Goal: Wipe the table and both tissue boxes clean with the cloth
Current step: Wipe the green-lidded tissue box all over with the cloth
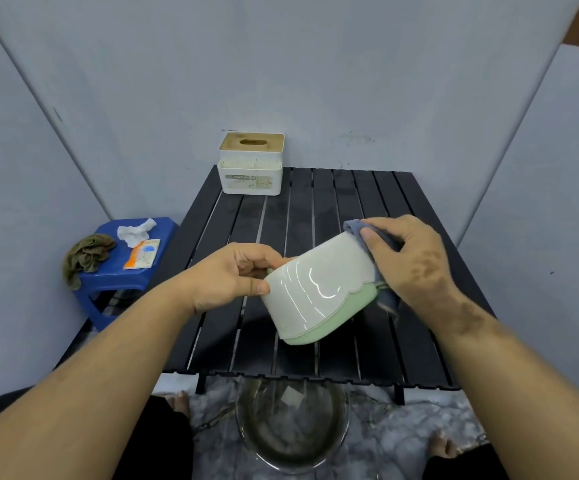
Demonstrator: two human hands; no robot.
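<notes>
Far-left tissue box; open slats beside

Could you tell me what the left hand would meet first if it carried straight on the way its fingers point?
Most likely the rounded tissue box, which the left hand already holds at its end; depth beyond that is unclear.

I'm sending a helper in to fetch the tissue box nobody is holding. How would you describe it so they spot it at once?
Start at the black slatted table and look to its far left corner, against the grey wall. There stands the white square tissue box, upright and untouched. Unlike the white-and-green tissue box tilted between the hands, it has a tan wooden lid with an oval slot.
</notes>
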